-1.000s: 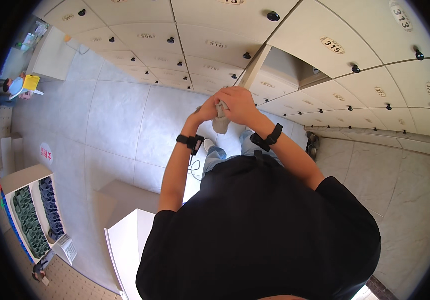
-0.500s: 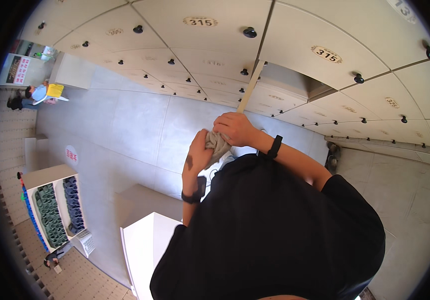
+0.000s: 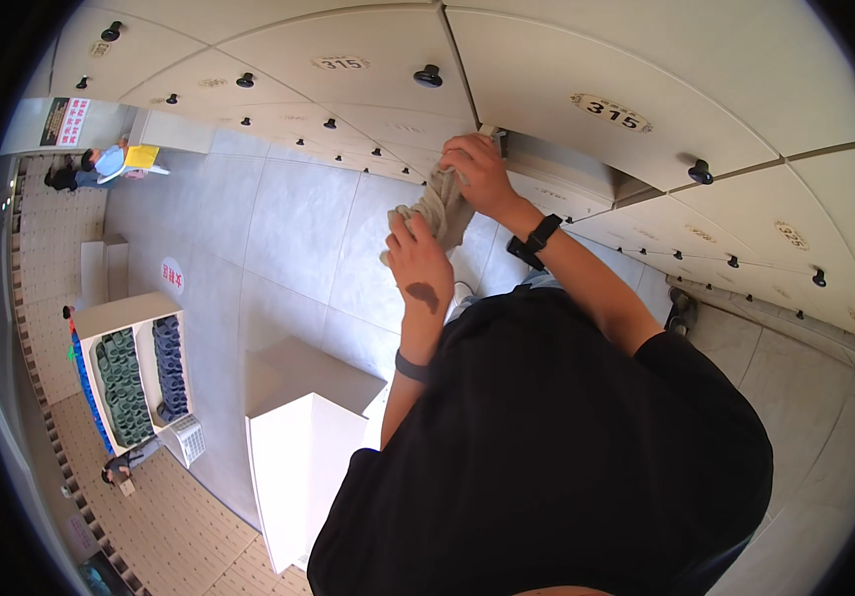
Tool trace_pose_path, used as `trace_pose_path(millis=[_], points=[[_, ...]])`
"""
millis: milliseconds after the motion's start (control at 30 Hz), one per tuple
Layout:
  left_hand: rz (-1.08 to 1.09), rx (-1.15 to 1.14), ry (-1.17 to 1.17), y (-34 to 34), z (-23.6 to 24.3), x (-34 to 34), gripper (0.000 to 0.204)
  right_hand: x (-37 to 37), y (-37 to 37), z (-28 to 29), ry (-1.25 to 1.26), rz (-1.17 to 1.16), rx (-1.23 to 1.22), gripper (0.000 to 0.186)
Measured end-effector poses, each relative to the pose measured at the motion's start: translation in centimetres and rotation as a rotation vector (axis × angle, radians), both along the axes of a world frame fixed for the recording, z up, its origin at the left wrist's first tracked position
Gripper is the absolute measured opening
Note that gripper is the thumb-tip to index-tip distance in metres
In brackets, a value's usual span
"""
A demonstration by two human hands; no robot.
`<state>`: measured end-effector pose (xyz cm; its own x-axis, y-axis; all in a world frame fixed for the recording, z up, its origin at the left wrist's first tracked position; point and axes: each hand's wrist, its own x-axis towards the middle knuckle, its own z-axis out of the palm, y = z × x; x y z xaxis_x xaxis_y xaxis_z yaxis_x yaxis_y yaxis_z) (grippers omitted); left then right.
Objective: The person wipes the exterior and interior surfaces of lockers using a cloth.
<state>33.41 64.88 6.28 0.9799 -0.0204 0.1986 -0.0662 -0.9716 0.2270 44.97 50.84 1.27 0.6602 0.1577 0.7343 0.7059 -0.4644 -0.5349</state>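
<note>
A beige-grey cloth (image 3: 434,207) hangs in loose folds between my two hands. Its upper end is gripped by my right hand (image 3: 482,177), right beside the edge of an opened locker door. Lower and to the left, my left hand (image 3: 418,260) has its fingers curled over the cloth's other part. Just right of my right hand lies the dark opening of a locker (image 3: 557,164); what is inside cannot be made out. The open door (image 3: 488,130) is seen nearly edge-on and mostly covered by my right hand.
Pale locker doors (image 3: 586,60) with black knobs line the far side. A white cabinet (image 3: 293,467) stands at lower left, close to my left elbow. Farther left is a rack (image 3: 122,387) of green and blue slippers, and a seated person (image 3: 110,161). Dark shoes (image 3: 683,310) are at right.
The bunched cloth has been drawn out longer between my hands. My right hand has risen to the locker door's edge; my left hand has turned its back upward.
</note>
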Motion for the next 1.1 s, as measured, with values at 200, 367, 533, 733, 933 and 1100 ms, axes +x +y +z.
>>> trace_pose_path(millis=[200, 367, 533, 733, 933, 1100], points=[[-0.028, -0.039, -0.272, 0.4, -2.5, -1.5, 0.049, -1.4, -0.4, 0.2, 0.019, 0.002, 0.009, 0.027], [0.083, -0.068, -0.302, -0.8, -3.2, -0.1, 0.042, -4.0, -1.4, -1.0, 0.016, 0.102, -0.052, 0.023], [0.209, -0.023, -0.320, -1.1, -3.2, 0.3, 0.034, -6.7, -2.2, -0.3, 0.019, 0.171, -0.204, 0.017], [0.248, -0.058, -0.295, -1.9, -2.4, 0.5, 0.031, -6.1, -3.4, -0.3, 0.069, 0.238, -0.141, 0.019], [0.124, -0.282, -0.431, -2.0, -2.3, -2.1, 0.039, -7.0, -3.1, 0.2, 0.115, 0.269, -0.085, 0.019], [0.201, -0.272, -0.547, -0.3, -0.7, -5.4, 0.034, -8.2, -1.0, 0.7, 0.120, 0.491, -0.073, 0.024]])
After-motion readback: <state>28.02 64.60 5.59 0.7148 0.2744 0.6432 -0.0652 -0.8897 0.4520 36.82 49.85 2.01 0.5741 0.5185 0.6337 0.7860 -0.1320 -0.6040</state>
